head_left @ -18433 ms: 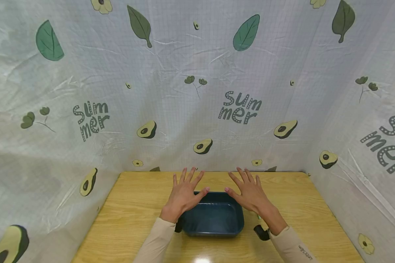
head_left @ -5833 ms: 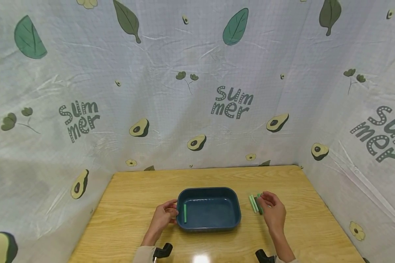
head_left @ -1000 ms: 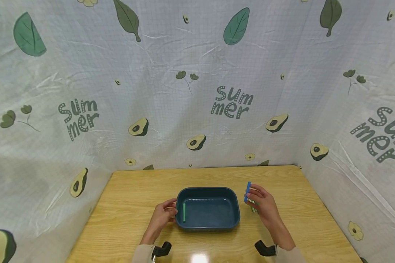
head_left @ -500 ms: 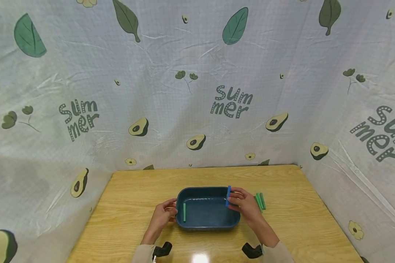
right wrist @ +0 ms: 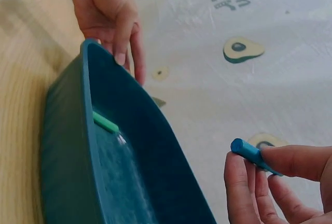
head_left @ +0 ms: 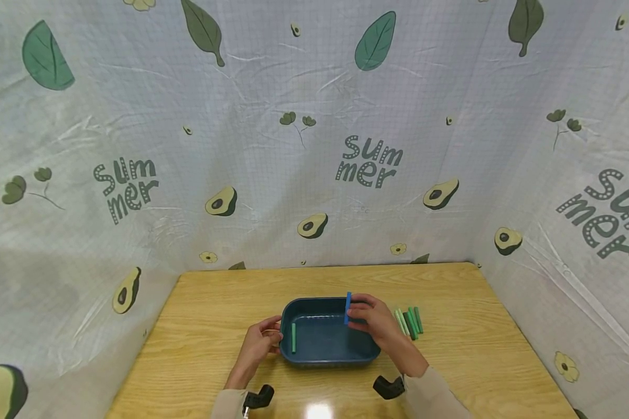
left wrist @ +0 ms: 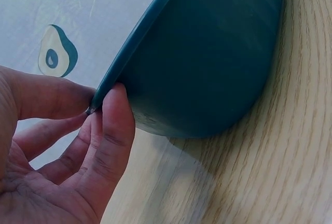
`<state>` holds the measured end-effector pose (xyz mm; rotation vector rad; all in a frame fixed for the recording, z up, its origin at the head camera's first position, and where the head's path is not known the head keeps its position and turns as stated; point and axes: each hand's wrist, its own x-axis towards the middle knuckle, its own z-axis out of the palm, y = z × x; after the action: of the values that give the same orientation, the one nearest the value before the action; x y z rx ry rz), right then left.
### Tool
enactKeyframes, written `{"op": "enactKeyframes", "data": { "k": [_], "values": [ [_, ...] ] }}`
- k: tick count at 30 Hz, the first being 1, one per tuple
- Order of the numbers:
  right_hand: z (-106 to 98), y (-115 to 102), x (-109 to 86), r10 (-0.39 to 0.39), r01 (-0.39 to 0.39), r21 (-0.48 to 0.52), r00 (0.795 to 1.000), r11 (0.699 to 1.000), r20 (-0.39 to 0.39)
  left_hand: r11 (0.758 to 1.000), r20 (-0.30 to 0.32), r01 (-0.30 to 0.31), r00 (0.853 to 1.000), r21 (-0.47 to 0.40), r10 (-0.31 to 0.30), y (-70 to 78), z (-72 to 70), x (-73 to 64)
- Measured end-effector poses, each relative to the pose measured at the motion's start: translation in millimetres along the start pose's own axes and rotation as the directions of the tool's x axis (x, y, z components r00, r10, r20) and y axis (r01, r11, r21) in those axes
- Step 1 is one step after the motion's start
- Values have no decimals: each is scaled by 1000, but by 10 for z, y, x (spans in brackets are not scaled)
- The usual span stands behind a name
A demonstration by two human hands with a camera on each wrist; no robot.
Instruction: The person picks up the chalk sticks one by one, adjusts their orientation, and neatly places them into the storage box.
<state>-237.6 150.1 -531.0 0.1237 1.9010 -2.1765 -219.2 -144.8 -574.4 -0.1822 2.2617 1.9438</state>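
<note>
A dark blue rectangular basin [head_left: 331, 344] stands on the table. My left hand [head_left: 255, 347] pinches its left rim between thumb and fingers, as the left wrist view shows. Over the right part of the basin, my right hand [head_left: 378, 321] pinches a slim round blue stick [right wrist: 248, 150] by thumb and fingertips; the stick is apart from the basin. Inside, near the left wall, lies a green stick [head_left: 293, 338]. To the right of the basin, several sticks [head_left: 411, 321] in shades of green lie side by side on the table.
The wooden table [head_left: 225, 302] is bordered at the back and sides by a white printed sheet [head_left: 272, 174]. Black wrist devices [head_left: 259, 397] sit at both sleeves. A bright light reflection [head_left: 318, 411] shows near the front.
My right hand has carried the blue stick leftward, from over the green sticks to above the basin, uncovering those sticks. The left hand has stayed at the rim.
</note>
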Motion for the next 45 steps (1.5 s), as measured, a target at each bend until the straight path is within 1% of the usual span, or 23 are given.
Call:
{"op": "enactKeyframes", "data": {
  "k": [6,13,17,23,31,36,45],
  "values": [
    [119,48,52,19,-20,0,998,1000,65,1000,8,0,1000,0,0,-11,-3,3],
    [287,81,74,41,-43,15,995,999,85,1000,9,7,1000,4,-7,-15,-9,8],
    [378,121,122,53,-55,22,993,998,105,1000,12,10,1000,3,-10,-14,-12,15],
    [501,206,203,68,-68,-5,990,998,123,1000,7,8,1000,-2,-8,-17,-25,37],
    [623,300,289,122,-117,-47,987,992,104,1000,16,-1,1000,7,1,18,-38,56],
    [699,349,322,134,-126,-71,985,989,111,1000,11,-5,1000,4,5,31,-43,81],
    [826,410,361,169,-154,-191,984,969,62,1000,13,-6,1000,8,5,8,-47,83]
  ]
}}
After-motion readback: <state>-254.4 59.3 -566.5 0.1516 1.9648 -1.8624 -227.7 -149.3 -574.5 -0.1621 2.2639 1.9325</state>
